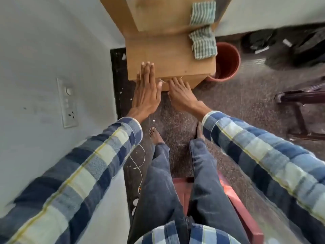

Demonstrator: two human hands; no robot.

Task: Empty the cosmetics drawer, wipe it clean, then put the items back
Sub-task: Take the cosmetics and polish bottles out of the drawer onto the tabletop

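Note:
A small wooden cabinet (168, 57) stands ahead of me, its drawer front (194, 82) flush and closed, so the drawer's contents are hidden. My left hand (146, 90) lies flat, fingers straight, pressing on the cabinet's top near its front left corner. My right hand (181, 93) reaches the top of the drawer front, fingers curled onto the pale metal handle (162, 81). A folded green-striped cloth (204, 44) rests on the cabinet top at the right. No cosmetics are in sight.
A mirror (158, 13) stands behind the cabinet top, reflecting the cloth. A red-brown bucket (228, 60) sits on the floor to the right, a wall with a socket plate (67, 103) is close on the left. I sit on a red stool (246, 208); a white cable (139, 161) lies by my feet.

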